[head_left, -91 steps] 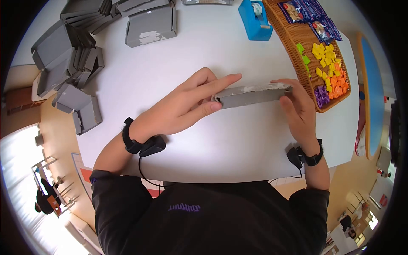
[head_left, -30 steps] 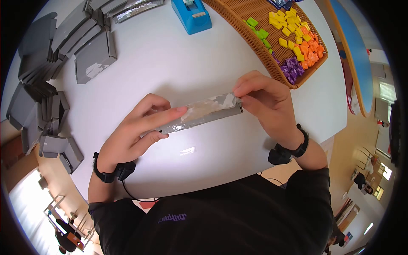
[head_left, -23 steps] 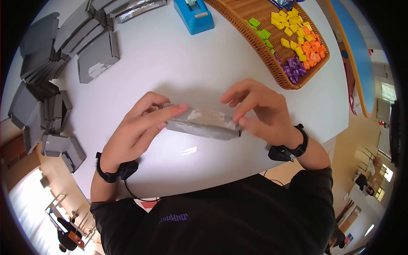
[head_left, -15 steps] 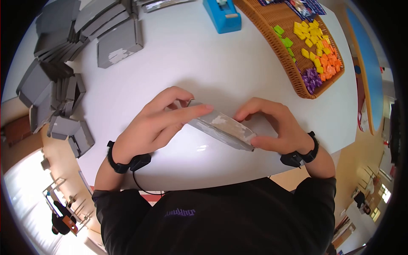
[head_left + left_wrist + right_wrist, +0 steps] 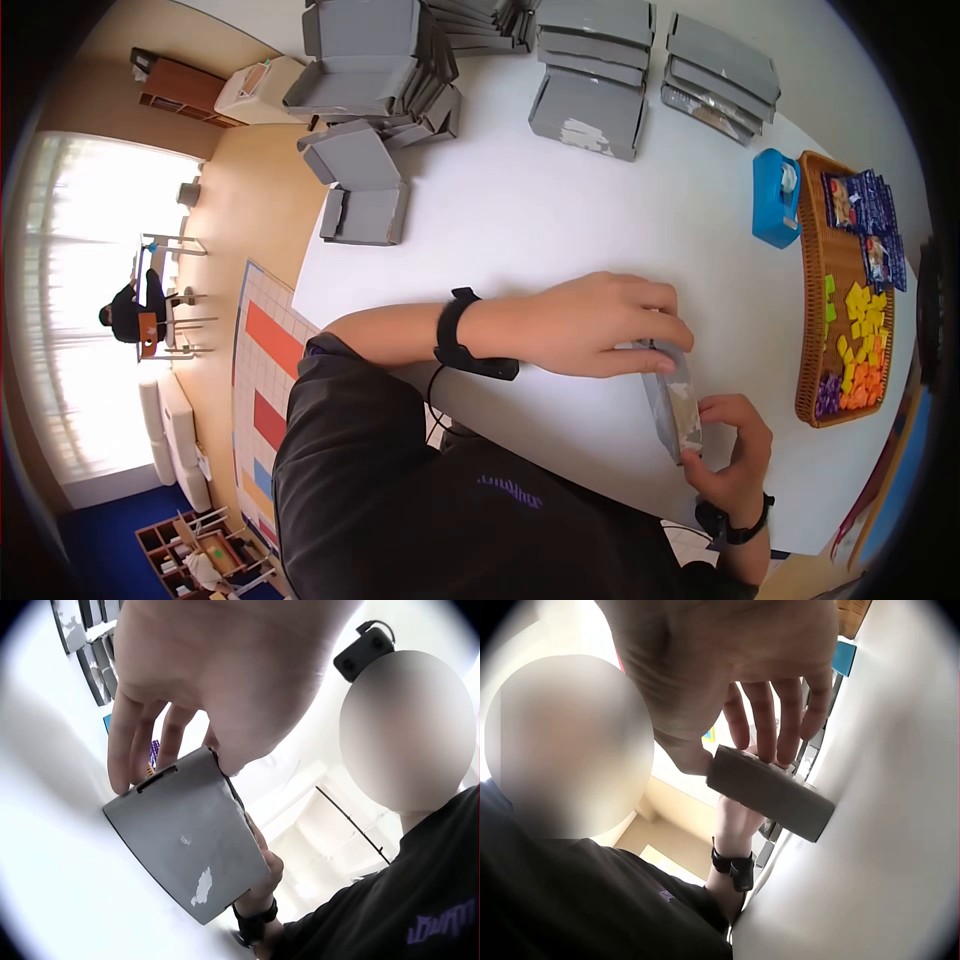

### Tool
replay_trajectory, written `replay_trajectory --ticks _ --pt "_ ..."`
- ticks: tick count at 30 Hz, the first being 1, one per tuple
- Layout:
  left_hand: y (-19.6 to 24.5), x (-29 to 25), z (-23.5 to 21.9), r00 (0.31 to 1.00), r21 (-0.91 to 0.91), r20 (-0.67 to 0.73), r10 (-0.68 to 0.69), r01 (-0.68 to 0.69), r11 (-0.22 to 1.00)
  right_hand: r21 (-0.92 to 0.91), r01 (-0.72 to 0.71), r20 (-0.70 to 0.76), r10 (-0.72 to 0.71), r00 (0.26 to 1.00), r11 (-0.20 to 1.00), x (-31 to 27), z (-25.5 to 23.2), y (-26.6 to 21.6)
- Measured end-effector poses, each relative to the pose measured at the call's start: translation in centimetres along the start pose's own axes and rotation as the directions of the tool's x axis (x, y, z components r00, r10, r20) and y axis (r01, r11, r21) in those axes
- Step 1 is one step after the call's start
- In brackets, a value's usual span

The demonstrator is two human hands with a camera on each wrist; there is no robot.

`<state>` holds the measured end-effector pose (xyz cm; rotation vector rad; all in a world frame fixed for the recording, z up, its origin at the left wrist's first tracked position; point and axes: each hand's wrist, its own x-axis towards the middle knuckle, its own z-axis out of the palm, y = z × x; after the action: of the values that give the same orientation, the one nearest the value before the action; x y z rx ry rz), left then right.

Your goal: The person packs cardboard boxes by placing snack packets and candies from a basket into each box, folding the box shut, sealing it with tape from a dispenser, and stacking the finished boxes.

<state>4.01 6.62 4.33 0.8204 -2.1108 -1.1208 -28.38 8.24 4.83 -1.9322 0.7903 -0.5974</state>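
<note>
A grey closed box (image 5: 672, 412) with pale torn patches stands on its narrow side on the white table (image 5: 480, 220). The left hand (image 5: 605, 325) grips its far end, thumb on one side and fingers over the other. At the near end the right hand (image 5: 738, 455) holds the box between thumb and fingers. The left wrist view shows the box's broad grey face (image 5: 187, 832) under the left hand (image 5: 202, 675). In the right wrist view a plain narrow side (image 5: 769, 793) lies below the right hand (image 5: 735, 667), whose thumb touches its corner.
A wicker basket (image 5: 812, 300) with coloured pieces and blue packets stands at the right, beside a blue tape dispenser (image 5: 775, 200). Closed grey boxes (image 5: 590, 105) are stacked at the back. Open boxes (image 5: 365, 200) lie at the back left.
The head view has swung left. The box has turned so its long side runs away from the body, with the left hand now at the far end and the right hand at the near end.
</note>
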Motion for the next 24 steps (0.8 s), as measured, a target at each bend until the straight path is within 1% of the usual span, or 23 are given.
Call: replay_trajectory --ticks 2,3,5,6,7,8,9,11,12,14,15,16,17,18,19,20,21,22,23,24 --pt "0.0 0.1 0.4 0.999 0.118 0.007 -0.031 0.030 0.993 -0.015 0.038 -0.020 -0.038 0.999 0.999 0.0 0.2 0.2" --pt "-0.2 0.2 0.2 1.000 0.127 0.006 -0.027 0.026 0.992 -0.019 0.047 -0.023 -0.047 0.999 0.999 0.1 0.3 0.2" --pt "-0.6 0.5 -0.3 0.985 0.024 0.146 -0.095 0.092 0.995 0.060 -0.015 -0.004 0.015 1.000 0.998 0.2 0.5 0.2" --pt "-0.7 0.6 -0.4 0.986 0.031 0.144 -0.089 0.085 0.996 0.054 -0.008 -0.007 0.008 1.000 0.998 0.2 0.5 0.3" --pt "-0.7 0.8 -0.6 0.963 -0.098 0.199 -0.183 0.206 0.974 0.062 -0.009 -0.002 0.009 1.000 0.998 0.3 0.5 0.3" --pt "-0.8 1.0 -0.7 0.927 -0.215 0.268 -0.263 0.323 0.921 0.068 -0.010 -0.001 0.010 1.000 0.998 0.2 0.5 0.3" --pt "-0.9 1.1 -0.7 0.929 -0.209 0.273 -0.249 0.310 0.928 0.056 -0.006 -0.015 0.007 1.000 0.998 0.2 0.4 0.2" --pt "-1.2 1.0 -1.0 0.899 -0.220 0.338 -0.278 0.362 0.906 0.083 -0.039 0.051 0.034 0.998 0.996 0.5 0.1 -0.1" --pt "-1.4 1.0 -1.2 0.900 -0.210 0.349 -0.260 0.346 0.915 0.072 -0.034 0.027 0.033 0.999 0.997 0.4 0.1 -0.1" --pt "-1.7 0.9 -1.5 0.883 -0.273 0.422 -0.204 0.339 0.901 0.101 -0.014 0.059 0.008 0.998 0.995 0.4 0.1 0.2" --pt "-1.8 0.7 -1.4 0.875 -0.307 0.437 -0.207 0.361 0.881 0.096 -0.007 0.033 0.004 0.999 0.995 0.4 -0.1 0.4" --pt "-1.9 0.5 -1.4 0.868 -0.291 0.456 -0.197 0.354 0.889 0.089 0.016 0.049 -0.020 0.999 0.996 0.4 -0.3 0.5" --pt "-2.1 0.4 -1.4 0.867 -0.224 0.480 -0.130 0.265 0.938 0.083 0.036 0.062 -0.041 0.997 0.996 0.4 -0.5 0.6" --pt "-1.9 0.3 -1.4 0.857 -0.160 0.512 -0.063 0.167 0.973 0.082 0.038 0.025 -0.040 0.999 0.996 0.4 -0.6 0.4" --pt "-1.4 0.1 -1.1 0.863 -0.129 0.503 -0.037 0.117 0.985 0.113 0.002 0.084 -0.012 0.996 0.994 0.5 -0.6 0.0" --pt "-0.9 0.1 -0.9 0.839 -0.135 0.543 -0.041 0.135 0.982 0.143 -0.034 0.144 0.014 0.989 0.989 0.6 -0.7 -0.5" --pt "-0.4 0.0 -0.5 0.824 -0.127 0.566 -0.010 0.099 0.987 0.146 -0.030 0.110 0.014 0.994 0.989 0.6 -0.6 -0.8" --pt "0.1 0.1 -0.2 0.810 -0.121 0.586 0.021 0.062 0.991 0.076 0.045 0.187 -0.058 0.981 0.996 0.8 -0.7 -1.1" --pt "0.8 0.2 0.3 0.805 -0.094 0.593 0.019 0.046 0.995 0.009 0.123 0.270 -0.121 0.955 0.992 0.8 -0.7 -1.3" --pt "1.5 0.2 0.8 0.803 -0.068 0.596 0.017 0.029 0.997 0.004 0.125 0.248 -0.122 0.961 0.992 0.5 -0.7 -1.3"
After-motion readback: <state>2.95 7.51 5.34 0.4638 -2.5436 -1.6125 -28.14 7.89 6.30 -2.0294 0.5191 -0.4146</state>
